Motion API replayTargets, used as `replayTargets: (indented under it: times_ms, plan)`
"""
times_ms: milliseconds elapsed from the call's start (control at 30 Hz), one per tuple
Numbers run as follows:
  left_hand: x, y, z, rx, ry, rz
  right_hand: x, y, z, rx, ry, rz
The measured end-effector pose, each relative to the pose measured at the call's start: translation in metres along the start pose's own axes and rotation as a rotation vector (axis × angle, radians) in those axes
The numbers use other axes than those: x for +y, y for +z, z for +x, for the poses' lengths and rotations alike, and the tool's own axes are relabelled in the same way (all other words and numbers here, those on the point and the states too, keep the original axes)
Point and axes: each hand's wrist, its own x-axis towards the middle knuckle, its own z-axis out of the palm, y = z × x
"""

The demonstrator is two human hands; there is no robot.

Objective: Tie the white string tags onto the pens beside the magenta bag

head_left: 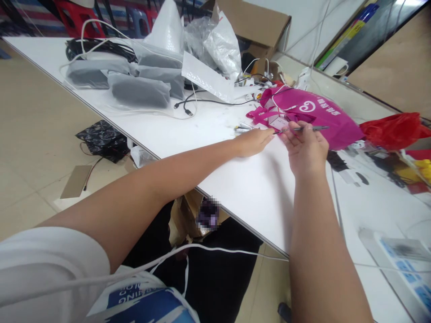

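My right hand (305,146) grips a thin dark pen (314,128), held level just in front of a magenta cloth bag (323,114). My left hand (253,141) lies flat on the white table (256,188) with its fingertips reaching to the pen's left tip. Just beyond the left hand rest a few small pens or markers (243,128). A small white box (279,122) sits by the bag's handles.
Grey padded pouches (139,89), clear plastic bags (215,45), black and white cables (188,107) and a cardboard box (256,24) crowd the far table. A red plastic bag (393,130) lies right; a power strip (400,264) near right.
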Motion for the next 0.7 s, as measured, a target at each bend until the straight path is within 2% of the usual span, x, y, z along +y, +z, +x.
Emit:
replayTargets:
  times_ms: [700]
  plan:
    - [0.001,0.001,-0.001,-0.022,-0.003,0.025,-0.013,0.018,-0.015,-0.043,0.108,-0.051]
